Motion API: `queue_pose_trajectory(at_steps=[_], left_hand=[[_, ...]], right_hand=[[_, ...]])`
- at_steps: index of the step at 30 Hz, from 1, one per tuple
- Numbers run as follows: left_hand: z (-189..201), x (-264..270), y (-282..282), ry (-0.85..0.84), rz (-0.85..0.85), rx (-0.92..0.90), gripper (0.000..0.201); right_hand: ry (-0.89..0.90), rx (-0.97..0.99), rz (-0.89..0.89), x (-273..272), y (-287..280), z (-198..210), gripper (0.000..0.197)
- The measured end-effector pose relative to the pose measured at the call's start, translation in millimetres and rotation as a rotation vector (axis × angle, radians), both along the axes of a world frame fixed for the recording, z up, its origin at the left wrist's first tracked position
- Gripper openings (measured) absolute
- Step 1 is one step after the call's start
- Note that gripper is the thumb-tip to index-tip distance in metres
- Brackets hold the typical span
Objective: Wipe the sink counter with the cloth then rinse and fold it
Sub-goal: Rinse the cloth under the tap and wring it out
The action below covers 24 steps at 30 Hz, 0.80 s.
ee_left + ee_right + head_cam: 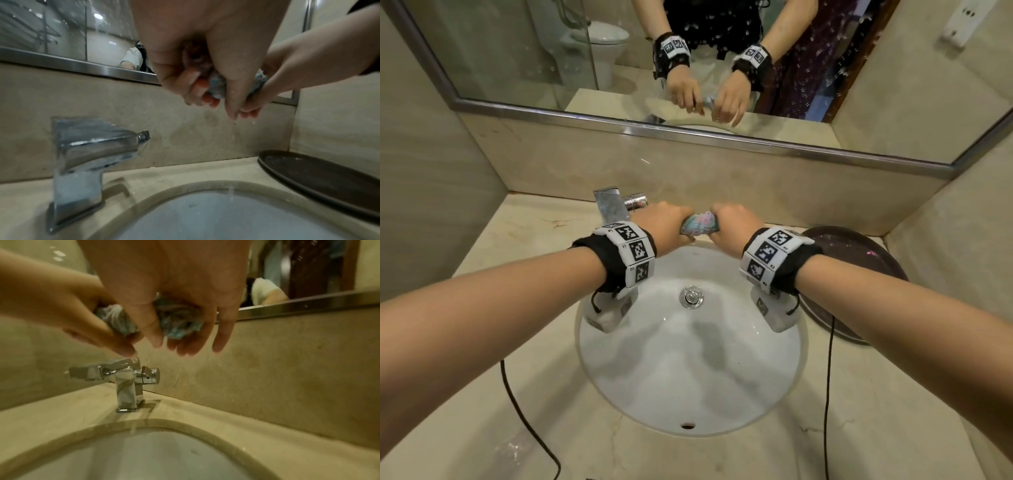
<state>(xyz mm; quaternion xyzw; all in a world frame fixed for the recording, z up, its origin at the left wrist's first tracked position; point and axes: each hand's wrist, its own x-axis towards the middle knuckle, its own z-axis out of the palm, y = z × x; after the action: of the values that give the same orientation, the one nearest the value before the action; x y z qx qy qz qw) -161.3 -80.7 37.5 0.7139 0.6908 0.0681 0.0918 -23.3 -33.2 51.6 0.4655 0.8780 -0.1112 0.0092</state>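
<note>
While both sets of fingers curl around it, the cloth [699, 224] sits bunched into a short twisted roll between my two hands, held in the air above the back rim of the sink [690, 359]. My left hand [663, 224] grips the left end: in the left wrist view its fingers [197, 91] are folded tight into the palm, with the thumb pressed over the fabric. My right hand [732, 224] grips the right end; in the right wrist view the thumb and fingers [223, 335] wrap the wad more loosely, tips pointing down. Both wrists are level, knuckles up, forearms reaching forward and converging over the basin. A thin stream of water [133, 428] falls from the cloth to the basin edge.

Count: one cloth, two hands, one sink, one chrome faucet [610, 205] just left of the left hand, one dark round tray [859, 260] on the counter [482, 394] to the right, one mirror [517, 51] behind, two black cables [828, 394].
</note>
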Motion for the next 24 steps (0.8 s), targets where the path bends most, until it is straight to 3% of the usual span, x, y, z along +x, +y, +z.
queue_pose_trajectory(at_steps=[3,8,16,21,24], left_hand=[[1.0,-1.5,-0.3,-0.242,0.064,-0.080,0.029],[4.5,-9.9,-8.3,-0.568,0.132,-0.244,0.042],[5.8,-11.7,-25.8,-0.088,0.106,-0.226,0.036],[9.5,-3.7,-39.9,0.278,0.067,-0.209,0.033],[5.1,-1.6,-46.4,0.322,0.101,-0.177,0.032]], right_hand=[[0.039,0.172,0.114,0.7,-2.2,-1.1,0.033],[0.082,-0.024,0.168,2.8,-8.5,-8.7,0.028],[-0.066,0.119,0.187,-2.8,-15.6,-3.1,0.026],[-0.148,0.074,0.269,-8.9,-24.3,-11.9,0.025],[-0.115,0.057,0.279,-9.6,-25.0,-18.4,0.022]])
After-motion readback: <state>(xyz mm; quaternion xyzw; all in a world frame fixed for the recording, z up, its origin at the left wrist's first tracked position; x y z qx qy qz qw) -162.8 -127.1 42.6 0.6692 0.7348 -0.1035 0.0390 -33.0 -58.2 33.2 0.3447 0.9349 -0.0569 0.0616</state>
